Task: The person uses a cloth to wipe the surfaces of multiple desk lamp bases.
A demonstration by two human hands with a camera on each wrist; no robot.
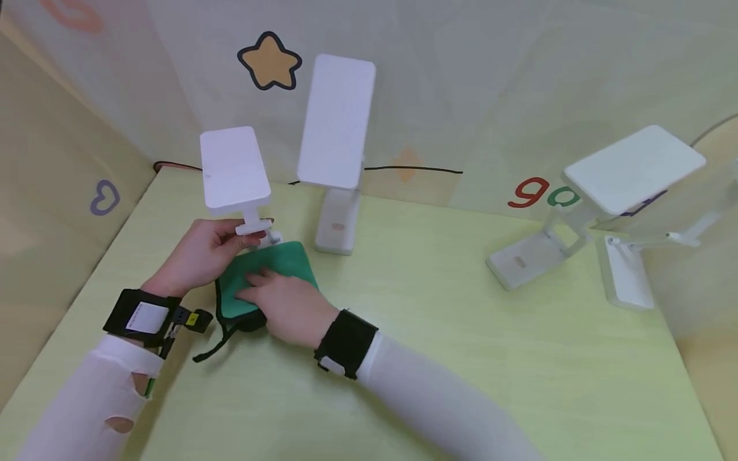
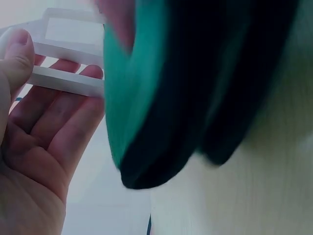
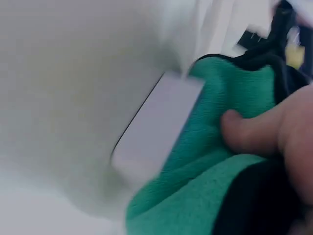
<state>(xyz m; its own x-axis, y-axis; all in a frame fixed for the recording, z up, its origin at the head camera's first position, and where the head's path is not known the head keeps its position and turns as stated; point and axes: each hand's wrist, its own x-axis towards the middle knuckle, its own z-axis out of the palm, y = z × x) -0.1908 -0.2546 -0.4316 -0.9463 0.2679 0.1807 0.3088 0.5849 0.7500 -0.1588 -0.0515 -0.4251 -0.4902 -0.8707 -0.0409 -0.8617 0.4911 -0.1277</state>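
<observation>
My left hand (image 1: 202,256) grips the white folding arm of a stand with a flat top panel (image 1: 235,168), at the left. In the left wrist view, its thumb and fingers close about two pale bars (image 2: 68,82) of that arm. Right beside it, my right hand (image 1: 294,310) holds a green cloth (image 1: 290,257) with black edging and a black cord loop. The right wrist view shows a digit pressing into the folded cloth. The cloth hides most of the stand's base, and some right fingertips are out of sight.
A taller white stand (image 1: 337,121) is just right of the cloth, near the back wall. Another white stand (image 1: 634,168) and a folded-out one with a white base (image 1: 627,272) are at the far right. The pale table (image 1: 403,384) meets printed curtains behind and left.
</observation>
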